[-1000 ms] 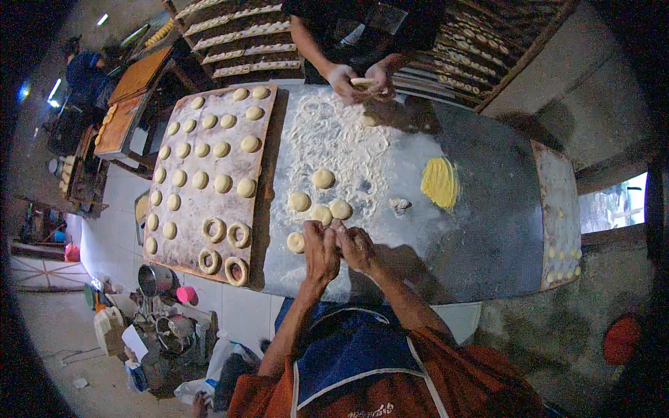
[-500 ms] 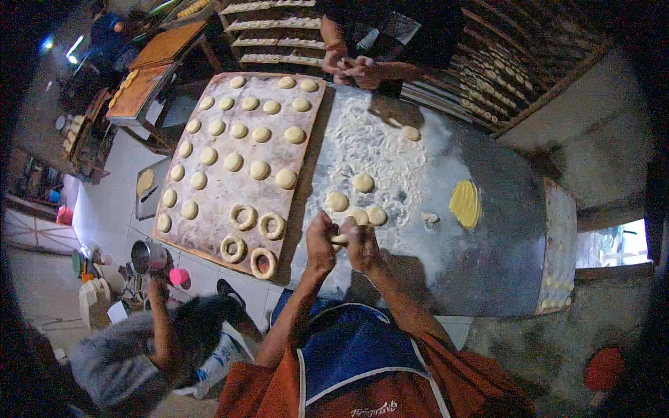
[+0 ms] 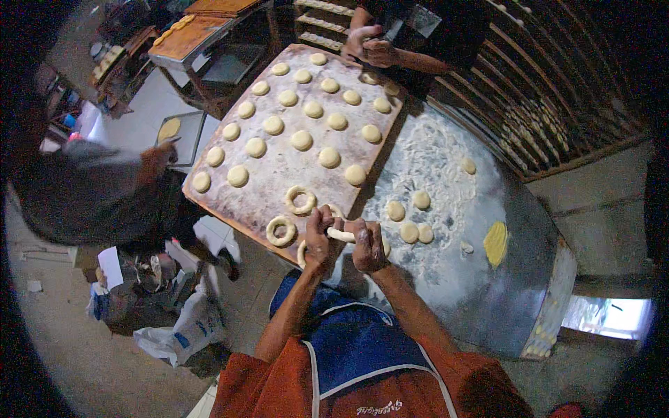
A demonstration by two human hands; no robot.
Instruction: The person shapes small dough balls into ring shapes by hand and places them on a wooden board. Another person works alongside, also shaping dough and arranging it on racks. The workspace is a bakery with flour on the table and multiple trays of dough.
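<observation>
Between my two closed hands is a dough ring; its middle stretch shows pale, and fingers cover the rest. My left hand grips one side of it, and my right hand is wrapped round the other. Both are over the near right corner of a floured wooden board. Finished-looking rings, such as this dough ring, lie beside my left hand. Rows of flattened dough balls cover the board farther up. To the right of my right hand, several dough balls sit on the floury metal table.
A yellow smear of soft paste is on the table's right part. Across from me are another person's hands. At the left a person in grey reaches toward a tray. Slatted racks stand at the back right.
My hands have moved from the metal table to the board's near corner, with the dough ring held. My view has turned left. The person at the left has risen and now reaches toward the tray.
</observation>
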